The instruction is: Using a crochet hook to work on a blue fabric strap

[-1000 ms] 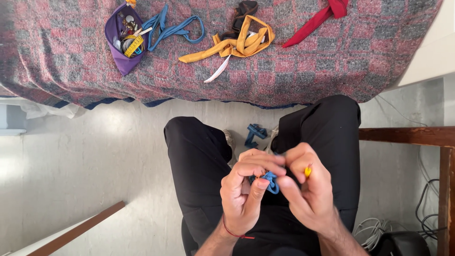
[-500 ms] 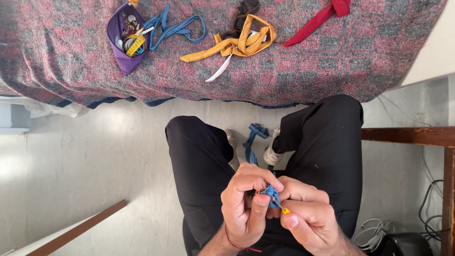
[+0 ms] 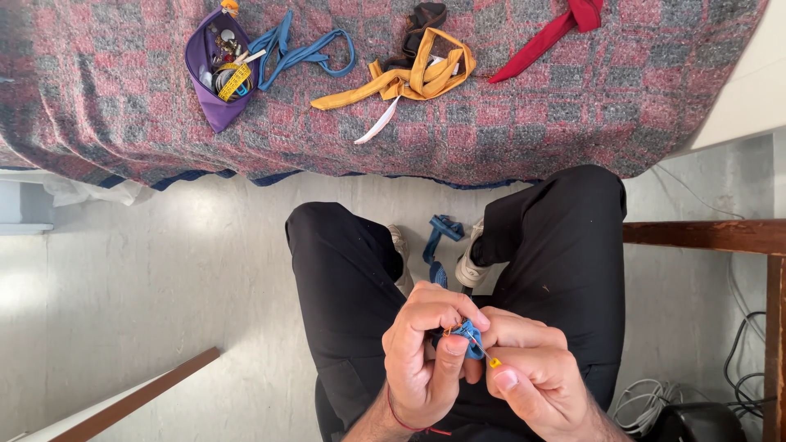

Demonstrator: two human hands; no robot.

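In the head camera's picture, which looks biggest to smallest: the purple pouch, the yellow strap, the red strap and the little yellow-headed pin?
1. Yellow strap
2. Purple pouch, near it in size, so unsure
3. Red strap, partly cut off by the frame
4. Yellow-headed pin, though nearest the camera

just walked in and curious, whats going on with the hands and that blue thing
A seated person in black trousers holds the end of a blue fabric strap in both hands over the lap. The left hand pinches the strap, while the right hand holds a thin pin with a yellow head at the fabric. The rest of the strap hangs down between the feet. Ahead, on a plaid blanket, lie a purple pouch of small items, another blue strap, a yellow strap and a red strap.
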